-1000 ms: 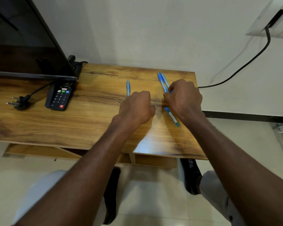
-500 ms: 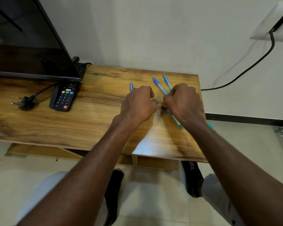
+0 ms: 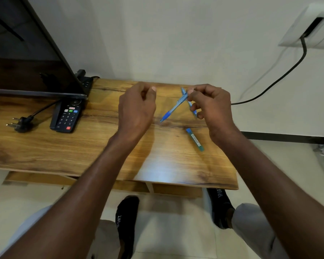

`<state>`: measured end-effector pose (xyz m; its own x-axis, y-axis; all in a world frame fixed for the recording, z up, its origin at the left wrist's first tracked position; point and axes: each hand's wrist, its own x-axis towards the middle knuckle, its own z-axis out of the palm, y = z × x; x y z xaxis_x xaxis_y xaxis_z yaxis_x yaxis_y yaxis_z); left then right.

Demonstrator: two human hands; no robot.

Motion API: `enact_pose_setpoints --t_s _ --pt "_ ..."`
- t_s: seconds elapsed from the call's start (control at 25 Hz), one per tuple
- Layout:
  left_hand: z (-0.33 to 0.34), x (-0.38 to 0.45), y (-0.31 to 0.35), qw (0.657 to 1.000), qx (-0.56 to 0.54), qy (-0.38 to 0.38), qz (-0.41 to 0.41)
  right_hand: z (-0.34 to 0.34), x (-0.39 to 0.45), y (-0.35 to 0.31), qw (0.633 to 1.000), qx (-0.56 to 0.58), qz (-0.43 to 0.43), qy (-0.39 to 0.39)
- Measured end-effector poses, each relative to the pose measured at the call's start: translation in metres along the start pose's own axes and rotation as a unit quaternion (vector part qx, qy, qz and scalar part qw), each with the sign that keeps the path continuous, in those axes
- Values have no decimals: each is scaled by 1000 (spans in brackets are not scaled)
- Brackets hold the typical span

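On the near right part of the table point(image 3: 82, 146), a blue-green pen point(image 3: 195, 139) lies flat. It is just on the near side of the right hand point(image 3: 211, 107) and does not touch it. A second ago both hands were down on the wood like fists. Now both are up in the air. The right hand has picked up a blue pen point(image 3: 174, 107). Its thumb and first finger pinch the top end, and the tip hangs down to the left, toward the left hand point(image 3: 137, 109). So the pick-up looks done. The left hand has curled fingers, and I can see nothing in it. It is close to the tip but not touching. Farther back, a far pen point(image 3: 182, 90) lies on the wood, partly behind the right hand's fingers.
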<state>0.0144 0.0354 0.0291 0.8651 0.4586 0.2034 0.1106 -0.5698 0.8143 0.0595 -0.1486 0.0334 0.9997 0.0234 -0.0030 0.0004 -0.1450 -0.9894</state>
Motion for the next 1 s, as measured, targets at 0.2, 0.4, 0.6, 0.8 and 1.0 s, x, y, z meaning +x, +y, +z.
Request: enact_pose_setpoints --t_s 0.2,0.4,0.6,0.8,1.0 --pt "-8 1 -21 989 119 -82 -37 -3 4 3 996 50 77 -20" --pt "-2 -9 -2 982 -12 -186 -14 3 -2 4 985 6 139 -102" --pt "-1 -15 10 949 -66 -306 -34 2 -4 3 970 69 198 -124" --pt "-4 -16 12 938 -73 -337 -46 -1 -2 4 954 94 248 -138" --pt "-6 -17 6 930 -46 -361 -45 -2 -3 4 961 78 237 -122"
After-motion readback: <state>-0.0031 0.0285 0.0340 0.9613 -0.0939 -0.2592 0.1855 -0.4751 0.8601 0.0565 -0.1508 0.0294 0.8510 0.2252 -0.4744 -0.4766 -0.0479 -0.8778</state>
